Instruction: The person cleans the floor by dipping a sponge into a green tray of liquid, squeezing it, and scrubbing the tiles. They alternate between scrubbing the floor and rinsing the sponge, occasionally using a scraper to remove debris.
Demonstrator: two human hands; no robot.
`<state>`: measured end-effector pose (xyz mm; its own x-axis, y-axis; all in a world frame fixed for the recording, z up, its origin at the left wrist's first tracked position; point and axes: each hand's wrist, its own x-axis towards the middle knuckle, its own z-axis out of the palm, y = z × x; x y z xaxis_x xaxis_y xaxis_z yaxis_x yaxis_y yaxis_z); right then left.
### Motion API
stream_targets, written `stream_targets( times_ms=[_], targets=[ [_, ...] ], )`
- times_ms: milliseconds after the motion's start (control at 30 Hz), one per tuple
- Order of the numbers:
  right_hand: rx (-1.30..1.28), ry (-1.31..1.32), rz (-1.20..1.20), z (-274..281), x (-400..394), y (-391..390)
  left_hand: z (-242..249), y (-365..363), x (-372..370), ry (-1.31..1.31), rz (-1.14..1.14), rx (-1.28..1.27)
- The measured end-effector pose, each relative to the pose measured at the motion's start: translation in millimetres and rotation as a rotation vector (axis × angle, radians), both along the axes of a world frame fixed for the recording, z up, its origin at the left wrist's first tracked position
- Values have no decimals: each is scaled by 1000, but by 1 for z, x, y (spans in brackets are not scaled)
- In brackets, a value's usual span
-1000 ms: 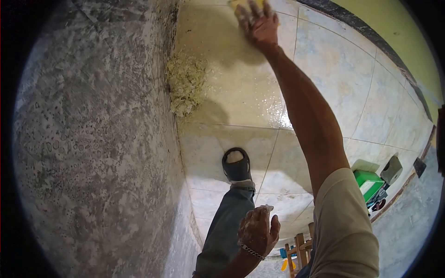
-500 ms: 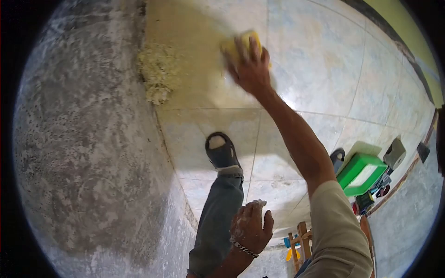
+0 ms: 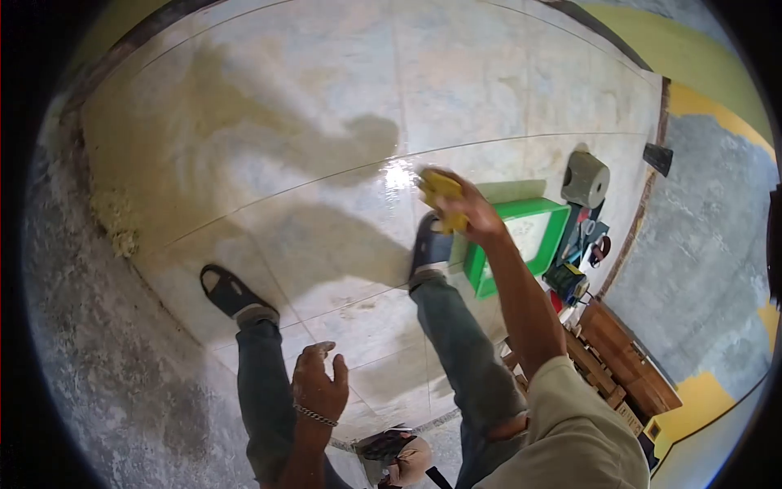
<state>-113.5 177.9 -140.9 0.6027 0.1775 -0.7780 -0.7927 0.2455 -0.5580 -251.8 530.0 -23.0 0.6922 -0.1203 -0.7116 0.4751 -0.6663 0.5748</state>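
Observation:
My right hand (image 3: 476, 213) grips a yellow sponge (image 3: 440, 187) above the pale tiled floor (image 3: 342, 73), close to my right sandal (image 3: 432, 243). Beside that hand stands a green tray (image 3: 558, 232) with something whitish inside, partly covered by my forearm. My left hand (image 3: 319, 383) hangs low between my legs, whitish residue on its fingers and its thumb held apart. Nothing shows in it. My left sandal (image 3: 236, 293) rests on the tiles farther left.
A pale crumbly heap (image 3: 116, 224) lies against the rough grey wall (image 3: 106, 359) on the left. A grey roll (image 3: 586, 179) and several small tools (image 3: 578, 244) sit right of the tray. Wooden furniture (image 3: 627, 359) stands at lower right.
My right hand and the sponge have left the tiles near the heap and come right, toward the tray. The view has turned right, bringing both feet into sight. My left hand stays low.

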Motion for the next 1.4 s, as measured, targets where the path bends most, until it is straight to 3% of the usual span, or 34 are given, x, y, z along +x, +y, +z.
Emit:
stream_targets(
  times_ms=[167, 267, 333, 400, 700, 867, 1000, 1067, 1100, 1167, 1400],
  targets=[
    [-314, 289, -289, 54, -129, -168, -12, -27, -1, 1, -75, -19],
    [-434, 365, -270, 54, -181, -225, -21, -39, -3, 1, -108, -2],
    [-655, 536, -431, 49, -196, -238, -28, -43, -8, 32, -109, 0],
    [-653, 521, -494, 40, -209, -250, -30, -49, -10, 65, -111, 4],
    [-759, 608, -270, 5, -250, -292, -40, -70, -12, 119, -191, 54],
    [-928, 418, -158, -36, -272, -306, -44, -71, -9, 68, -224, 68],
    [-889, 558, -112, -54, -268, -308, -44, -67, -5, 153, -175, 89],
    [-1257, 556, 401, -67, -272, -313, -44, -65, -3, 128, -178, 82],
    [-1253, 559, 404, -71, -269, -311, -44, -64, -2, 132, -178, 85],
    [-1419, 647, 655, -76, -256, -298, -45, -63, 0, 116, -170, 76],
    [-1451, 716, 751, -77, -246, -295, -45, -64, 2, 147, -178, 93]
  ],
)
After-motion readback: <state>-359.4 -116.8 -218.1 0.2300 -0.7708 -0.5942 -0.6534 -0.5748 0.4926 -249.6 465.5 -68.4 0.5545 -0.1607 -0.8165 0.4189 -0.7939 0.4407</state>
